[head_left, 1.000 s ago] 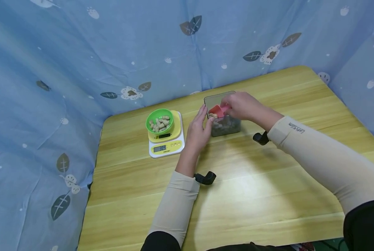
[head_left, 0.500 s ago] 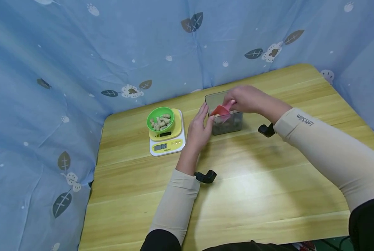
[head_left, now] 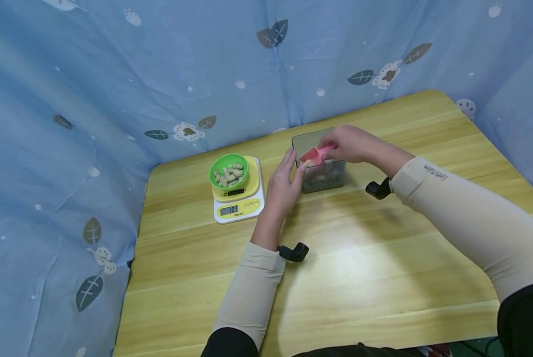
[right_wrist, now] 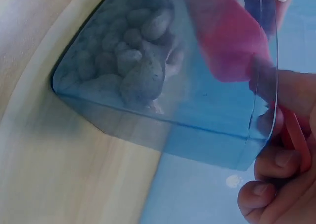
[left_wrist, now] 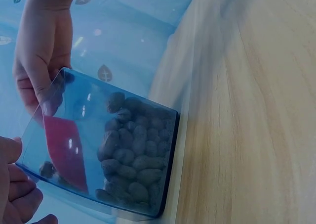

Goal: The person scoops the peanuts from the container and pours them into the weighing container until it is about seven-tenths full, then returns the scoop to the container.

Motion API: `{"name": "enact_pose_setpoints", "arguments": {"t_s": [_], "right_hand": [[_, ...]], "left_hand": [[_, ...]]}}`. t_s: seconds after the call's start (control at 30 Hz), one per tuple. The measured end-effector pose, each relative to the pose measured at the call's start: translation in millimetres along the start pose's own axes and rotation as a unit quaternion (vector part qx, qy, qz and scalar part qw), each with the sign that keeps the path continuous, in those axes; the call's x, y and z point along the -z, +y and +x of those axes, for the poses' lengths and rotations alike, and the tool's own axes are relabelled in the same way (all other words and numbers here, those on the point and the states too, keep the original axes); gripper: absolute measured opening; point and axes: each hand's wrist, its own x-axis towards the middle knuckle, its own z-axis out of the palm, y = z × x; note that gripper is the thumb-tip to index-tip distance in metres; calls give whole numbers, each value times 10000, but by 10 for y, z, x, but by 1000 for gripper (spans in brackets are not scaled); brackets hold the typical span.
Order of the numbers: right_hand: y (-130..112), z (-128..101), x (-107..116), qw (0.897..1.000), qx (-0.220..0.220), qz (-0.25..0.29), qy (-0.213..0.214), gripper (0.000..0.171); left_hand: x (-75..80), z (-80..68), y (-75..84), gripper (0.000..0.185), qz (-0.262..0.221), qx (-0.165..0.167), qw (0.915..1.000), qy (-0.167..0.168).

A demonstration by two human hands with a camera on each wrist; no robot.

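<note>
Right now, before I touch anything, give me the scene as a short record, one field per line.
left hand: touching the left side of the grey see-through rectangular container
right hand: gripping the handle of the pinkish-red scoop
scoop position: blade inside the container; exact load unclear
container contents: tan in-shell peanuts, part-filled
container support: pale wood-grain table
on the yellow-and-white digital scale: round green bowl holding more peanuts
scale display: looks like 30.9, decimal point too small to confirm
scale position: left of the container
</note>
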Motion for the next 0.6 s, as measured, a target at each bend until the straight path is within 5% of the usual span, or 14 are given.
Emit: {"name": "enact_pose_setpoints", "arguments": {"t_s": [0.6], "right_hand": [[193, -157, -59, 9843, -859, 1380, 695, 36]], "left_hand": [[2, -7, 14, 59, 10, 22, 10000, -93]]}}
